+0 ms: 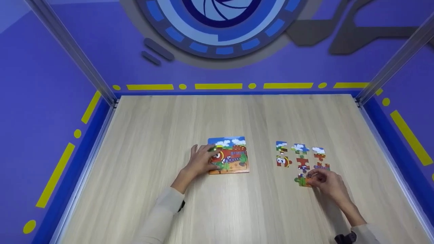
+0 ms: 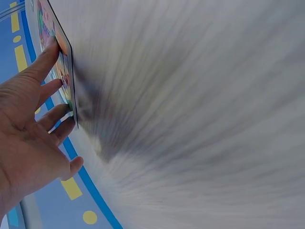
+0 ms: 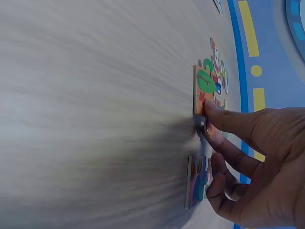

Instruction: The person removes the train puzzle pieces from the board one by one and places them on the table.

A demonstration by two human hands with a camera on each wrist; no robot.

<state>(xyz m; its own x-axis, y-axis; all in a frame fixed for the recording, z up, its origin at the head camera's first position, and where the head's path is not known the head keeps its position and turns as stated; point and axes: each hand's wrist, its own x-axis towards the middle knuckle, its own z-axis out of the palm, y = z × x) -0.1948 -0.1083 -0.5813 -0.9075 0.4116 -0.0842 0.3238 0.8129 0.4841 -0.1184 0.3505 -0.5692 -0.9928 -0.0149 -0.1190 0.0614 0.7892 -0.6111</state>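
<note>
A square jigsaw puzzle (image 1: 234, 159) shows a red train under a blue sky with clouds. My left hand (image 1: 200, 160) rests on its left side, thumb and fingers spread over the picture; the left wrist view shows the thumb and fingertips touching the puzzle (image 2: 62, 62). On the right, my right hand (image 1: 329, 183) pinches an orange and green puzzle piece (image 3: 202, 86) at its edge between thumb and index finger. The other fingers curl loosely above a blue and purple piece (image 3: 195, 183), which the hand hides in the head view.
Several loose puzzle pieces lie in rough rows beyond the right hand, among them a train-face piece (image 1: 282, 161), a cloud piece (image 1: 300, 147) and a red piece (image 1: 302, 163). The wooden table (image 1: 169, 122) is bounded by blue panels (image 1: 217, 76) at the back and sides.
</note>
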